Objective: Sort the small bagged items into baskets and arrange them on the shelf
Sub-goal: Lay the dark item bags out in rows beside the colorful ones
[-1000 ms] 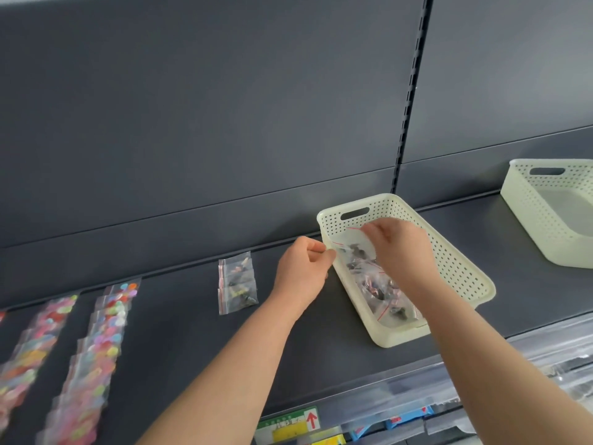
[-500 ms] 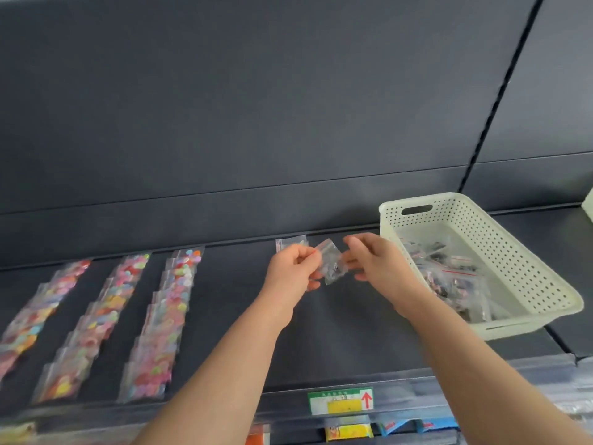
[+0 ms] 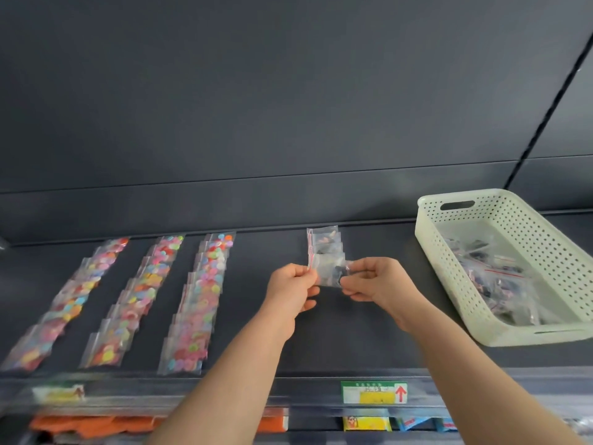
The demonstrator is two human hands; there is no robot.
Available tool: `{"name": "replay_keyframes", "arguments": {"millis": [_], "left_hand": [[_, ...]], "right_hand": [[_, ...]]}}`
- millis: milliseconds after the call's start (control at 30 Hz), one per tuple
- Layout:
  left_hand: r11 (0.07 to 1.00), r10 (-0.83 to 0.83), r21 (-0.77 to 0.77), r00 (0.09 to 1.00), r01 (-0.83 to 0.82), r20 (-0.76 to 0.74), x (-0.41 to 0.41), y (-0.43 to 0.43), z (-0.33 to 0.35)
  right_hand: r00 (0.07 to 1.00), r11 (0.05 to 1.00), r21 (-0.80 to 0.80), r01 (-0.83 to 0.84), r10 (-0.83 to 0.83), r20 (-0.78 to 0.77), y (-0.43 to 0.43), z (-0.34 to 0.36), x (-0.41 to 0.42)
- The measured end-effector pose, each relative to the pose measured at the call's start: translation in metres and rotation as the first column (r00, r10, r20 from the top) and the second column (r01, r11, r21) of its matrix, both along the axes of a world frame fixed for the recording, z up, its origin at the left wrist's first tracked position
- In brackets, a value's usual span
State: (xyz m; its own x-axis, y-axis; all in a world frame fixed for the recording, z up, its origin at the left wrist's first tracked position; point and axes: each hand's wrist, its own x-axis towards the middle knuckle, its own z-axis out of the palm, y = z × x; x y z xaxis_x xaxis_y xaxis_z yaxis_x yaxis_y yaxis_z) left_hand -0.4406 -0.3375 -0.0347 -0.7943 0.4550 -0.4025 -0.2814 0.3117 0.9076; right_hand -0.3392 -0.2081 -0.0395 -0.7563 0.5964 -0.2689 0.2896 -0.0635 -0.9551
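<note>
A small clear zip bag (image 3: 329, 271) with dark bits inside is held flat just above the dark shelf (image 3: 353, 332). My left hand (image 3: 293, 287) pinches its left edge and my right hand (image 3: 373, 281) pinches its right edge. Right behind it, two similar bags (image 3: 323, 240) lie in a short overlapping column on the shelf. A cream perforated basket (image 3: 545, 239) stands at the right, with several more bags of dark pieces (image 3: 494, 274) inside.
Three long columns of clear bags with coloured buttons (image 3: 195, 303) lie on the left half of the shelf. A clear price rail with a green and yellow label (image 3: 373, 392) runs along the front edge. Packaged goods (image 3: 365, 423) show on the shelf below.
My right hand took a bag out of the basket and brought it left; now both hands hold it spread out in front of the short column. The view has shifted left.
</note>
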Motion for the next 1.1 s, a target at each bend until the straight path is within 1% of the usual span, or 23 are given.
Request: {"name": "replay_keyframes", "arguments": {"millis": [100,167,300,500,633,833,900,967,1033,1100], "left_hand": [[0.982,-0.09,-0.179,0.983,0.061,-0.161,-0.001,-0.002,-0.006],[0.958,-0.157,-0.272,0.96,0.092,-0.23,-0.004,-0.003,-0.009],[0.917,-0.232,-0.385,0.924,0.103,-0.303,-0.008,-0.001,-0.015],[0.887,-0.26,-0.457,0.89,0.067,-0.374,-0.014,0.006,-0.022],[0.865,-0.284,-0.495,0.89,0.078,-0.356,-0.019,0.01,-0.028],[0.839,-0.314,-0.537,0.883,0.087,-0.348,-0.024,0.011,-0.029],[0.86,-0.286,-0.502,0.898,0.087,-0.334,-0.028,0.01,-0.027],[0.896,-0.241,-0.438,0.909,0.073,-0.341,-0.033,0.01,-0.025],[0.922,-0.236,-0.378,0.9,0.088,-0.366,-0.035,0.013,-0.023],[0.931,-0.277,-0.334,0.883,0.149,-0.378,-0.031,0.022,-0.018]], "right_hand": [[1.0,1.0,0.002,0.024,-0.024,0.018,0.001,-0.002,0.004],[0.997,1.0,0.013,0.009,-0.009,0.071,0.002,-0.006,0.004],[0.989,0.999,0.03,0.038,-0.042,0.144,0.003,-0.014,-0.003],[0.973,0.971,0.193,0.143,-0.174,0.154,0.006,-0.022,-0.018],[0.963,0.936,0.296,0.188,-0.235,0.133,0.002,-0.026,-0.021],[0.951,0.904,0.378,0.2,-0.272,0.145,-0.001,-0.027,-0.024],[0.951,0.899,0.391,0.199,-0.274,0.146,-0.001,-0.026,-0.024],[0.95,0.88,0.438,0.182,-0.272,0.152,0.0,-0.022,-0.022],[0.944,0.829,0.54,0.15,-0.281,0.17,0.003,-0.013,-0.018],[0.937,0.735,0.667,0.124,-0.307,0.164,0.006,-0.003,-0.011]]}}
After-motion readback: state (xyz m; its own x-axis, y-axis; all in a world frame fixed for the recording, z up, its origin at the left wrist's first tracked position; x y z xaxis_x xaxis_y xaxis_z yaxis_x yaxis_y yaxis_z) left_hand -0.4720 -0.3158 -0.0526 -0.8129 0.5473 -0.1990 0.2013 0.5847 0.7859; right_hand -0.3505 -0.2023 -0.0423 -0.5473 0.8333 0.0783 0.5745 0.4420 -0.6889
